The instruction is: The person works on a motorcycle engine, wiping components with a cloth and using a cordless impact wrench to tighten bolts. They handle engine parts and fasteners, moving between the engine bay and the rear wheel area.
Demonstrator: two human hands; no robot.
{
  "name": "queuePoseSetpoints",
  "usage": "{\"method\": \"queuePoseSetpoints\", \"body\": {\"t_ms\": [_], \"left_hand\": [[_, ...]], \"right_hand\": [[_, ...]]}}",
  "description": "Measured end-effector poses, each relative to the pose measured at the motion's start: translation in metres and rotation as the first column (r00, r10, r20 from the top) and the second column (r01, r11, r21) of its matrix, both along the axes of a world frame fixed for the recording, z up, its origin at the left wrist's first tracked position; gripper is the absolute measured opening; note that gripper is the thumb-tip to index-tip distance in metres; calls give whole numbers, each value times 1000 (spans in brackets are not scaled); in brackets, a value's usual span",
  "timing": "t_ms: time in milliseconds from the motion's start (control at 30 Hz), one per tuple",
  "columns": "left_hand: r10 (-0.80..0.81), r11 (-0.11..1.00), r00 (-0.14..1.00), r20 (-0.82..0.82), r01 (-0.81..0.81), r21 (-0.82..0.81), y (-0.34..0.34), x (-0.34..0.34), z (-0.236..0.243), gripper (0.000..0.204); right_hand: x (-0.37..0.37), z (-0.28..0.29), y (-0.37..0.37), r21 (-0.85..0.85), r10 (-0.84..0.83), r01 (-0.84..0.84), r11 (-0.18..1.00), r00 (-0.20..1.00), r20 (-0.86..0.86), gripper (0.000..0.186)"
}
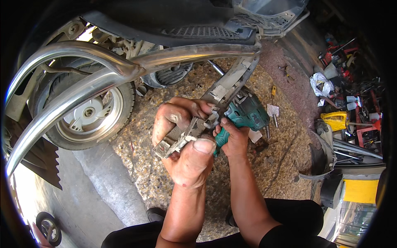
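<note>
My left hand [187,166] is closed round a dirty, worn metal bracket [180,140], its thumb lying along the near side. The bracket sits at the near end of a flat metal bar [231,82], which runs up to a bent chrome tube [186,53]. To the right, my right hand [235,139] grips the handle of a teal and black cordless power tool [250,112]. The tool is close beside the bar and bracket; whether its tip touches them is hidden.
On the left stands a wheel [89,111] with a pale rim, behind the chrome tubing. Scattered tools and red parts [364,99] lie far right, near a yellow container [334,120]. A small metal socket-like piece [276,120] rests on the speckled floor [285,165].
</note>
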State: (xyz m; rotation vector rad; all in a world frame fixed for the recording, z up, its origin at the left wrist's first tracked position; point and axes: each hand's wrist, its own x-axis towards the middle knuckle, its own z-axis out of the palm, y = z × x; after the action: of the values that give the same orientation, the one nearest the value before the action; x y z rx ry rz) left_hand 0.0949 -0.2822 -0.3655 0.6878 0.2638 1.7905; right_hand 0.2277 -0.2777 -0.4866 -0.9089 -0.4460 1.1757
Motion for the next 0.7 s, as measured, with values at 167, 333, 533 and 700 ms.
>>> {"method": "queuePoseSetpoints", "body": {"t_ms": [167, 333, 533, 700], "left_hand": [[78, 992, 995, 61, -72, -99, 1, 4, 5, 51], [78, 992, 995, 63, -71, -105, 1, 3, 6, 51], [77, 990, 996, 46, -71, -123, -2, 4, 6, 50], [64, 990, 996, 64, -56, -128, -3, 5, 4, 47]], "right_hand": [[12, 1, 1, -8, 122, -123, 992, 986, -111, 23], [18, -2, 0, -26, 159, -161, 987, 985, -73, 27], [13, -12, 6, 15, 159, -158, 987, 987, -21, 26], [11, -14, 5, -11, 141, -142, 990, 990, -14, 30]]}}
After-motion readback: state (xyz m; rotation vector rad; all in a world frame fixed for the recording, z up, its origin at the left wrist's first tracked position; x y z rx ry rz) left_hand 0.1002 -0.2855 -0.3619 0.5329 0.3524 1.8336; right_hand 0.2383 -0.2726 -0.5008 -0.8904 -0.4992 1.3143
